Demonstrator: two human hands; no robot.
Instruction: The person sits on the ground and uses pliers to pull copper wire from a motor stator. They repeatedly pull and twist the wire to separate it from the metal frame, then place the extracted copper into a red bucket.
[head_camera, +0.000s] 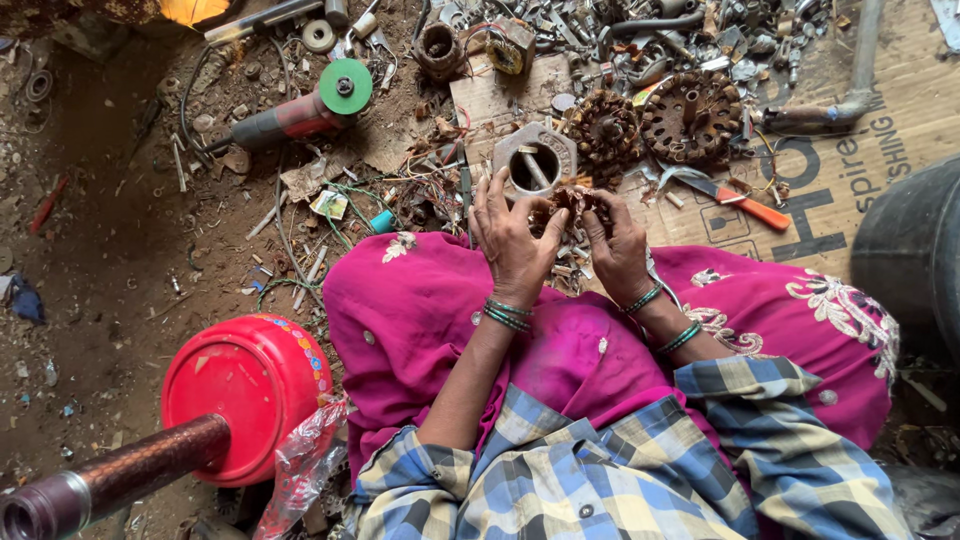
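Note:
My left hand (510, 240) and my right hand (618, 248) are raised over my lap, both closed on a small rusty-brown wound metal part (568, 203) held between them. Green bangles ring both wrists. My knees are covered by magenta cloth (420, 300) with white embroidery. Just beyond the hands a grey metal housing (535, 158) with a round hole lies on the ground. Past it sit two round rusty toothed parts (604, 130) (692, 115).
An angle grinder (300, 112) with a green disc lies upper left. An orange-handled knife (745, 205) rests on brown cardboard (840, 150). A red plastic tub (240, 390) and a dark pipe (120, 475) stand at lower left. Scrap metal litters the top; a dark drum (915, 250) stands at right.

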